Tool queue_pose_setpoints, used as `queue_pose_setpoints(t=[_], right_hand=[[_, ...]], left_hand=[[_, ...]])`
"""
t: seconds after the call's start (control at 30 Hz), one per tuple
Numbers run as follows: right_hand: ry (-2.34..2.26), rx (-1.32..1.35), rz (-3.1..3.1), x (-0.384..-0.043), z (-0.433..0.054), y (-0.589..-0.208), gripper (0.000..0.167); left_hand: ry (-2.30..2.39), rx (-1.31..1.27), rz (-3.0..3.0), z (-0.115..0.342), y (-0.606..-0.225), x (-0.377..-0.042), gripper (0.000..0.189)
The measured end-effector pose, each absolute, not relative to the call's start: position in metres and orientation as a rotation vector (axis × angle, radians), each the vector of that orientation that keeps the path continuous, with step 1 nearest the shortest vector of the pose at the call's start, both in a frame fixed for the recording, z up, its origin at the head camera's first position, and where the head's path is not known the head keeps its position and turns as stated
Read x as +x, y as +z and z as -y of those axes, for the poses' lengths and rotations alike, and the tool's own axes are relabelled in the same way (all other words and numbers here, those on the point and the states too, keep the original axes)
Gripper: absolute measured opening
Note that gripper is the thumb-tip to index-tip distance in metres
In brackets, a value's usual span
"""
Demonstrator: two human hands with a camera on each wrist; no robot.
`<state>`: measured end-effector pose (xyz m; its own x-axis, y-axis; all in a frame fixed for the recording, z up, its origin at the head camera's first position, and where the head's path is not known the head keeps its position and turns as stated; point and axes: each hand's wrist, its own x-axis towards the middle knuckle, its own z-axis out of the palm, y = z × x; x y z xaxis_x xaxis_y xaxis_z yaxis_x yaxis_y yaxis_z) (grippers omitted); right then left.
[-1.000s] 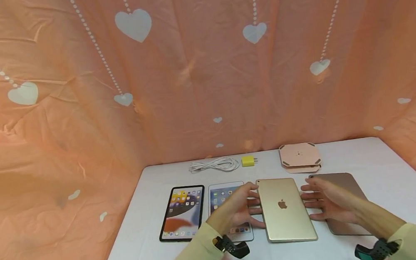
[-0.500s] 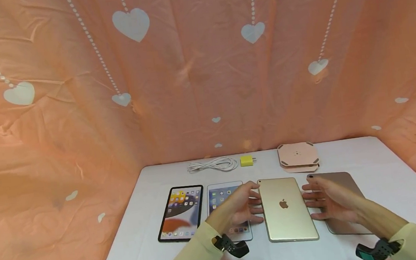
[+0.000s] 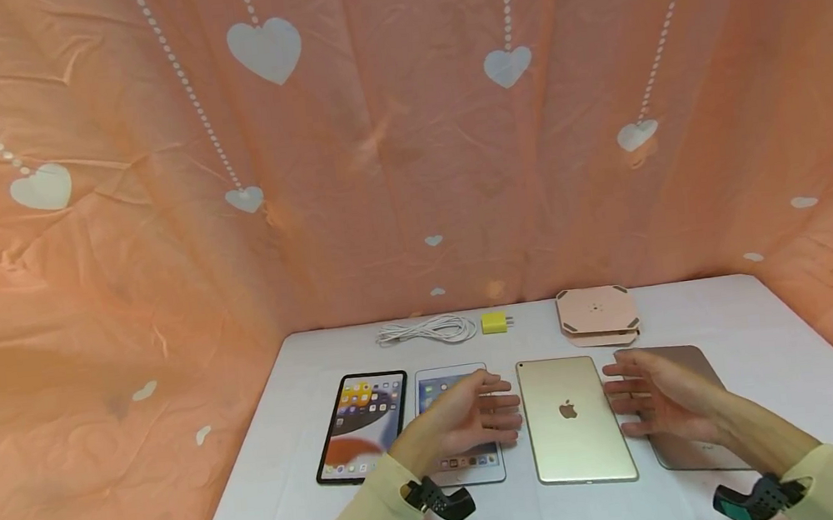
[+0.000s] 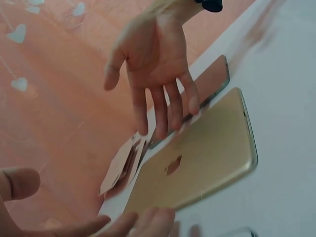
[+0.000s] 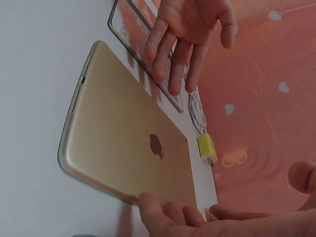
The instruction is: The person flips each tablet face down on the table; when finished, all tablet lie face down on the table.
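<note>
Face down on the white table lies a gold tablet (image 3: 577,445) with an apple logo. My left hand (image 3: 470,422) is held over a white-framed tablet (image 3: 433,387), covering part of its lit screen, with straight fingers and a small gap to the gold tablet's left edge. On the other side, my right hand (image 3: 660,404) has its fingers extended, fingertips right at the gold tablet's right edge. Beneath that hand a grey tablet (image 3: 690,367) lies face down, partly hidden. Both palms face each other across the gold tablet (image 5: 118,133).
At the left of the row lies a black-framed tablet (image 3: 365,432) with its screen lit. Along the back are a coiled white cable (image 3: 431,330), a yellow charger plug (image 3: 494,323) and a folded pink stand (image 3: 598,309). A peach curtain (image 3: 378,172) encloses the table.
The gold tablet has slid slightly right between the hands. Since then my left hand has drawn back to the left, off its edge. The right hand has hardly moved.
</note>
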<state>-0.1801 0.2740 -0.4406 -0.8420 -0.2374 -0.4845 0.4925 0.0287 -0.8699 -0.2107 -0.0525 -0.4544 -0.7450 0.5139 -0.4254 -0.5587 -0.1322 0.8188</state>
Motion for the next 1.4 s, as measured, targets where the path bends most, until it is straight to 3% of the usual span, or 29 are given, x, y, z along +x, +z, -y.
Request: queue_pose_setpoints(t=[0.27,0.9,1.4], right_hand=[[-1.928,0.13,-1.668,-0.179,-0.264,-0.439,0.086],[-1.943,0.049,-1.492,-0.189,-0.204,-0.44,0.084],[-1.919,0.106,-1.487,-0.194,-0.168,-0.446,0.079]], left_hand=[[1.977,-0.003,-1.404,0.092,-0.451,-0.213,0.058],[1.956,-0.061,-1.482,0.186,-0.449,-0.207,0.066],[1.936,-0.136,-1.634,0.214,-0.44,-0.212,0.061]])
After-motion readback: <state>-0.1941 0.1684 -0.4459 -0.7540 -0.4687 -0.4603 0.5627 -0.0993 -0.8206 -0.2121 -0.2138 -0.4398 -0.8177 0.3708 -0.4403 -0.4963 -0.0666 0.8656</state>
